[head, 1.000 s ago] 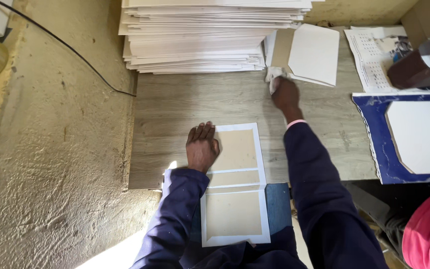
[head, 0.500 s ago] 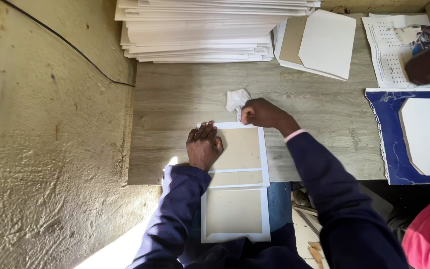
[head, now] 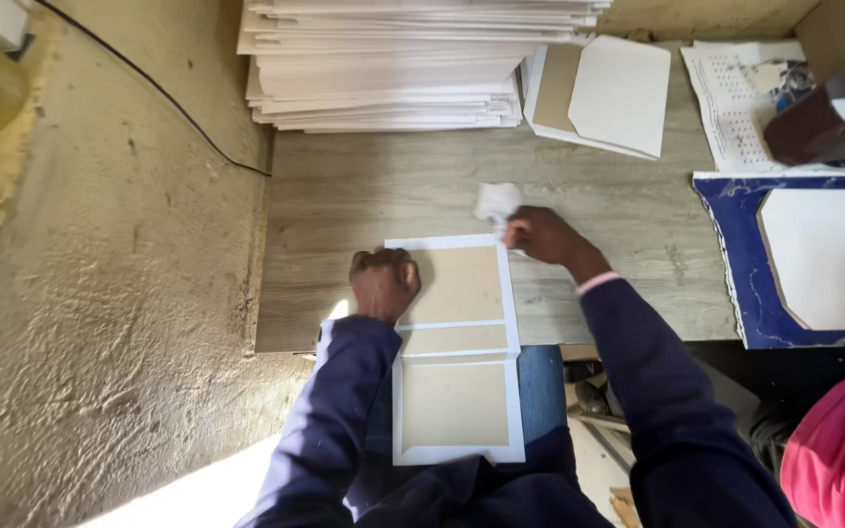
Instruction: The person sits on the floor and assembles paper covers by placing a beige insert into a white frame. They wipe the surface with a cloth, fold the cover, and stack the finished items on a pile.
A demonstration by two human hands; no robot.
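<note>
1. The head camera looks down at a grey wooden counter (head: 383, 186). One landmark sits in the middle: a flat tan board with white edges (head: 457, 347). The board is split into panels. Its far part lies on the counter and its near part hangs over the counter's edge, above the person's lap.
2. The left hand (head: 383, 282) rests on the far left corner of the board. Its fingers are curled in tight, like a fist, and it presses down on the board. It pinches nothing.
3. The right hand (head: 543, 235) is at the far right corner of the board, just touching that edge. Its fingers are pressed together around a small white cloth (head: 498, 201). The cloth sticks out of the hand just past the board's far edge.
4. Both arms wear dark blue sleeves.
5. Far behind the board stands a tall stack of white sheets (head: 393, 68).
6. Behind the board and to its right lies a white and brown folded card (head: 603, 93).
7. Further right of the board lies a blue cover with a white sheet on it (head: 735, 254).
8. Behind that blue cover lies a printed paper (head: 735, 88) with a dark brown box (head: 819, 127) on it.
9. Left of the board is a rough yellow wall (head: 100, 274) with a black cable (head: 168, 98) on it.
10. Near the board's right side, low down, is something pink (head: 833, 460) that belongs to another person.
</note>
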